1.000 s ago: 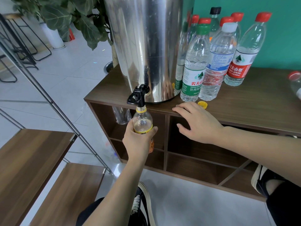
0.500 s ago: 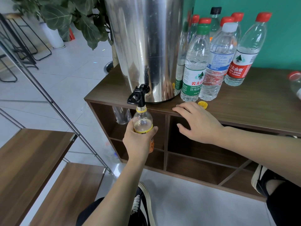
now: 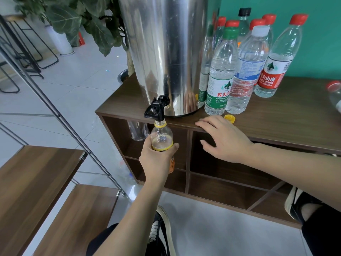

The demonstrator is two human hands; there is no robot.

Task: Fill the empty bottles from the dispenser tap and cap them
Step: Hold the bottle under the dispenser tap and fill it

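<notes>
one bottle [image 3: 162, 137], uncapped, sits mouth-up right under the black tap [image 3: 156, 109], gripped round its body by the left hand [image 3: 156, 159] just off the cabinet [image 3: 287, 115] front edge. right hand [image 3: 225, 139] lies flat, fingers spread, on that edge beside one yellow cap [image 3: 230, 119]. eight capped bottles [image 3: 221, 71] crowd beside the dispenser [image 3: 166, 52].

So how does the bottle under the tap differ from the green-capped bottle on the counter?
The bottle under the tap is open, its yellow cap lying on the counter; the green-capped bottle is closed. The first is short, round-shouldered and yellow-banded; the second is tall with a green label. The left hand holds the first at the tap; the second stands untouched. Both are clear plastic and upright.
</notes>
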